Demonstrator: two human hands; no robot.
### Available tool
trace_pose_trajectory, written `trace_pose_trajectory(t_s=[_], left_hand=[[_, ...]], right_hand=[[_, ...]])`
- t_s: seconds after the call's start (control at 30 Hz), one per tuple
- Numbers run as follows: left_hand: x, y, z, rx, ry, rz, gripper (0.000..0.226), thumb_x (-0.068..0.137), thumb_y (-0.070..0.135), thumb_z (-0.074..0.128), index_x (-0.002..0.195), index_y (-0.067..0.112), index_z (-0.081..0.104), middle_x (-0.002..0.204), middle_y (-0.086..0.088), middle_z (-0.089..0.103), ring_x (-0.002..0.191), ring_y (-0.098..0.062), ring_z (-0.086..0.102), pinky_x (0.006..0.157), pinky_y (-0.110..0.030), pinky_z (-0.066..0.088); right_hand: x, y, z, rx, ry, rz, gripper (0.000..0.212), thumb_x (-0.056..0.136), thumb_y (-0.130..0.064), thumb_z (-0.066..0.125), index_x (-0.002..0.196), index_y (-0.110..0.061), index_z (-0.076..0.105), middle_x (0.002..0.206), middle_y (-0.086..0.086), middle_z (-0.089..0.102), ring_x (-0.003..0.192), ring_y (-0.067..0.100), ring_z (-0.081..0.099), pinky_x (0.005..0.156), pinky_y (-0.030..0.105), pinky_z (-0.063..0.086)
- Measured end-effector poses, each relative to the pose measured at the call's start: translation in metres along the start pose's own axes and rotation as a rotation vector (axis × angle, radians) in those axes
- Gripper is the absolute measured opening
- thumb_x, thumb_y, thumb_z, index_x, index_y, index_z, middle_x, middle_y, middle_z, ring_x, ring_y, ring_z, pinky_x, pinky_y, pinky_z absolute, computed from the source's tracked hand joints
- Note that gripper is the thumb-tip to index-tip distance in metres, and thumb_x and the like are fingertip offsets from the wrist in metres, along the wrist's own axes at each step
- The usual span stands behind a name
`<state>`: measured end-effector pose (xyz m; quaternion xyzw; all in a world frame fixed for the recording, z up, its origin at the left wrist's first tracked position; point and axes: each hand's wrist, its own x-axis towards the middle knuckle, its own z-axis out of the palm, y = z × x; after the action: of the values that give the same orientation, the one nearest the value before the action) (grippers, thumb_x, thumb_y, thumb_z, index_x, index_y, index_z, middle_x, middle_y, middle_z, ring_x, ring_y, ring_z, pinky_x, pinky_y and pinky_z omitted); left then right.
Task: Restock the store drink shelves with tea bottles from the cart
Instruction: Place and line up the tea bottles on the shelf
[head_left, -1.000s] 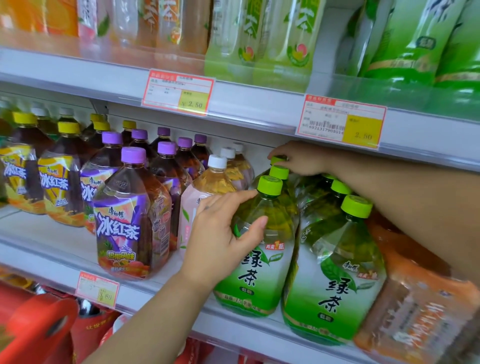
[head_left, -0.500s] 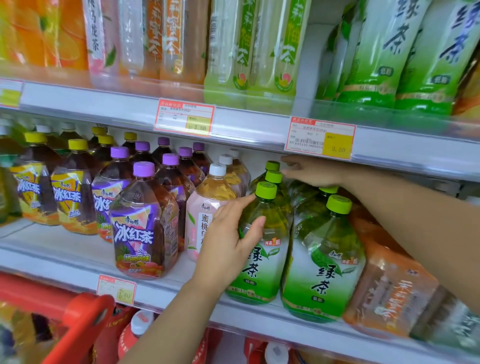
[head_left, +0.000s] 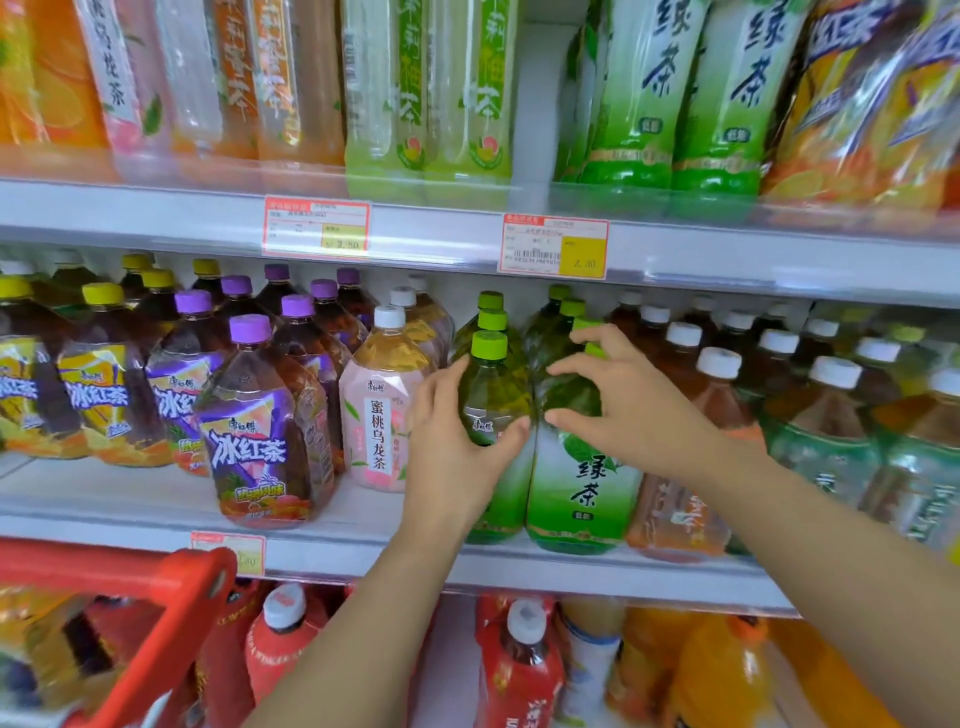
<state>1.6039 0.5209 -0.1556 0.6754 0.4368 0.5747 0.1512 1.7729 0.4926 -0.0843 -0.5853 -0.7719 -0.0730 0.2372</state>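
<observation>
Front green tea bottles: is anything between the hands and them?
Nothing visible. The left hand grips the left green tea bottle at its shoulder, and the right hand wraps the right green tea bottle beside it; both stand on the shelf.

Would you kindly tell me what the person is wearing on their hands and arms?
Nothing that shows: the left hand and right hand are bare, without gloves, rings or a watch. The left forearm and right forearm are uncovered, with no sleeve in view.
</observation>
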Motion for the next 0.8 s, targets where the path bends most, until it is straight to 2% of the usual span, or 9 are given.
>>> trace_pose_trajectory(t_s=[0.1, 0.2, 0.33, 0.43, 0.53, 0.63, 0.7, 0.8], left_hand=[[-0.003, 0.0, 0.004, 0.002, 0.013, -0.002, 0.073, 0.078, 0.038, 0.073, 0.14, 0.025, 0.036, 0.134, 0.007, 0.038, 0.127, -0.006, 0.032, 0.098, -0.014, 0.023], [0.0, -0.002, 0.005, 0.025, 0.022, 0.01, 0.074, 0.079, 0.039, 0.072, 0.142, 0.026, 0.034, 0.138, 0.005, 0.037, 0.129, -0.008, 0.03, 0.099, -0.014, 0.021], [-0.008, 0.0, 0.002, 0.046, 0.01, 0.022, 0.078, 0.082, 0.045, 0.066, 0.146, 0.027, 0.026, 0.146, 0.005, 0.03, 0.137, -0.009, 0.024, 0.103, -0.019, 0.022], [-0.017, -0.002, -0.001, 0.076, -0.019, 0.06, 0.081, 0.083, 0.045, 0.065, 0.149, 0.03, 0.019, 0.152, 0.008, 0.018, 0.142, -0.009, 0.016, 0.108, -0.026, 0.024], [-0.019, -0.004, -0.001, 0.1, -0.036, 0.057, 0.085, 0.081, 0.042, 0.069, 0.149, 0.031, 0.018, 0.153, 0.009, 0.015, 0.142, -0.009, 0.014, 0.11, -0.03, 0.025], [-0.018, -0.003, 0.001, 0.11, -0.021, 0.046, 0.085, 0.081, 0.04, 0.07, 0.148, 0.03, 0.02, 0.152, 0.008, 0.016, 0.141, -0.011, 0.016, 0.109, -0.035, 0.03], [-0.019, -0.003, 0.003, 0.108, -0.013, 0.053, 0.084, 0.081, 0.04, 0.07, 0.148, 0.029, 0.021, 0.151, 0.008, 0.017, 0.141, -0.012, 0.018, 0.108, -0.036, 0.033], [-0.017, -0.005, 0.002, 0.116, -0.023, 0.048, 0.084, 0.081, 0.041, 0.07, 0.148, 0.029, 0.021, 0.151, 0.007, 0.018, 0.142, -0.013, 0.017, 0.109, -0.036, 0.032]], right_hand=[[0.001, 0.001, 0.003, -0.006, -0.011, 0.016, 0.046, 0.084, -0.04, 0.065, 0.125, -0.023, 0.056, 0.143, 0.0, 0.026, 0.132, 0.023, 0.032, 0.108, 0.031, 0.027], [-0.002, -0.001, 0.009, -0.049, 0.059, -0.009, 0.049, 0.087, -0.041, 0.061, 0.131, -0.022, 0.051, 0.147, 0.003, 0.02, 0.135, 0.029, 0.029, 0.111, 0.036, 0.028], [-0.026, -0.006, 0.026, -0.125, 0.15, -0.004, 0.073, 0.09, -0.048, 0.052, 0.15, -0.028, 0.016, 0.156, 0.003, -0.019, 0.146, 0.025, -0.007, 0.116, 0.037, 0.007], [-0.052, -0.011, 0.042, -0.107, 0.183, 0.039, 0.079, 0.089, -0.046, 0.055, 0.15, -0.029, 0.008, 0.153, 0.005, -0.029, 0.145, 0.026, -0.015, 0.114, 0.037, 0.003], [-0.061, -0.008, 0.054, -0.186, 0.149, 0.089, 0.088, 0.085, -0.032, 0.067, 0.151, -0.029, 0.008, 0.155, 0.016, -0.019, 0.145, 0.032, -0.009, 0.114, 0.041, 0.007], [-0.06, -0.001, 0.056, -0.27, 0.178, 0.084, 0.099, 0.069, -0.012, 0.082, 0.147, -0.024, 0.022, 0.153, 0.028, 0.013, 0.14, 0.042, 0.022, 0.105, 0.045, 0.033], [-0.059, 0.005, 0.056, -0.298, 0.174, 0.056, 0.1, 0.064, -0.015, 0.086, 0.144, -0.021, 0.028, 0.149, 0.03, 0.023, 0.135, 0.044, 0.033, 0.095, 0.047, 0.045], [-0.058, 0.009, 0.056, -0.329, 0.183, 0.023, 0.098, 0.063, -0.019, 0.087, 0.143, -0.018, 0.03, 0.147, 0.032, 0.026, 0.133, 0.045, 0.036, 0.091, 0.048, 0.049]])
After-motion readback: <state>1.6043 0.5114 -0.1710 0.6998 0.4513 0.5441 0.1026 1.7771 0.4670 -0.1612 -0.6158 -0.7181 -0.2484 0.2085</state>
